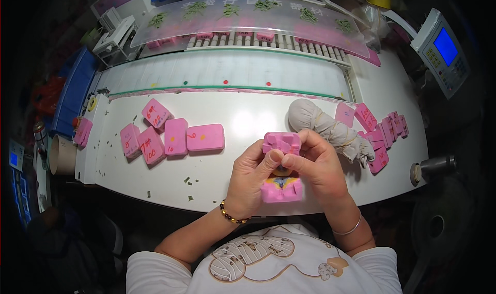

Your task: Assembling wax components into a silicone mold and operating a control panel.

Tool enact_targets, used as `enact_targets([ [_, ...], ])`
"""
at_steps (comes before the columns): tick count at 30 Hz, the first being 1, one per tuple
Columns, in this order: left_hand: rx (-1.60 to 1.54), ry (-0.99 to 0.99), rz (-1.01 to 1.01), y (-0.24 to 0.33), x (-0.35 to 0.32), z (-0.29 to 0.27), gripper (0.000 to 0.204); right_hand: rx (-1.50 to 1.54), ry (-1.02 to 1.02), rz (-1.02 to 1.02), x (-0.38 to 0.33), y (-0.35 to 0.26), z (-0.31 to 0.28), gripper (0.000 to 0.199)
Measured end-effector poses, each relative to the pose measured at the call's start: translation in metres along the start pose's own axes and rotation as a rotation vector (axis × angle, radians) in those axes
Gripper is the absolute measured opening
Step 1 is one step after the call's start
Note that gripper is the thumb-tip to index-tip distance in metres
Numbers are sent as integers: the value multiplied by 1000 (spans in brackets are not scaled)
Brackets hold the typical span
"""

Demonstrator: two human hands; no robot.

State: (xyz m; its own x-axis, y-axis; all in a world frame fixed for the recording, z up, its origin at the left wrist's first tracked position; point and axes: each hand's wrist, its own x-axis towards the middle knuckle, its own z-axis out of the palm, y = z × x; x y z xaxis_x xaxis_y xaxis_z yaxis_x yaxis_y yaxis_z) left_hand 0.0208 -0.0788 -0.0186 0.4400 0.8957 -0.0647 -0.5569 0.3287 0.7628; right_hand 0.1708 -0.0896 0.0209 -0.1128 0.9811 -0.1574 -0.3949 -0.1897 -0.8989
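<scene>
The pink rubbery mould block [281, 167], notched at both ends, stands with its long axis running away from the person, one notched end pointing toward the far edge of the white tabletop [243, 121] and the other toward the person's chest. Its surface looks matte and soft-edged, and a small yellow-orange piece shows in the middle, between the thumbs; what that piece is cannot be told.

The left hand [250, 178] closes around the block's left side, thumb pressed across its middle, fingers curled behind. The right hand [315, 165] closes around the right side in the same way, its thumb tip touching the left thumb. Both hands are wrapped firmly on the block, which sits between the palms, just above the near edge of the tabletop. A beaded bracelet rings the left wrist, a thin silver bangle the right.

Left of the block, well apart, lie five flat pink rectangular blocks with handwritten marks [173, 134], rounded at the corners and set close together. Just beyond the right hand rests a grey-white cloth bundle tied with string [328, 128], lumpy and wrinkled. Right of that bundle sits a pile of smaller pink blocks [382, 131]. Tiny dark scraps [190, 181] are scattered on the tabletop left of the left hand.
</scene>
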Motion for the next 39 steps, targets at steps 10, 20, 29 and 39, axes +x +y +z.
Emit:
enact_targets([
  [10, 43, -5, 93, 8, 7, 13, 37, -470, 257, -485, 9, 15, -15, 20],
  [20, 201, 108, 191, 12, 6, 5, 44, -218, -27, -149, 0, -1, -14, 26],
  [29, 180, 37, 12, 24, 6, 4, 43, -333, 126, -213, -4, 11, -14, 23],
  [39, 322, 46, 149, 27, 1, 5, 46, -112, 69, -82, -3, 3, -15, 24],
])
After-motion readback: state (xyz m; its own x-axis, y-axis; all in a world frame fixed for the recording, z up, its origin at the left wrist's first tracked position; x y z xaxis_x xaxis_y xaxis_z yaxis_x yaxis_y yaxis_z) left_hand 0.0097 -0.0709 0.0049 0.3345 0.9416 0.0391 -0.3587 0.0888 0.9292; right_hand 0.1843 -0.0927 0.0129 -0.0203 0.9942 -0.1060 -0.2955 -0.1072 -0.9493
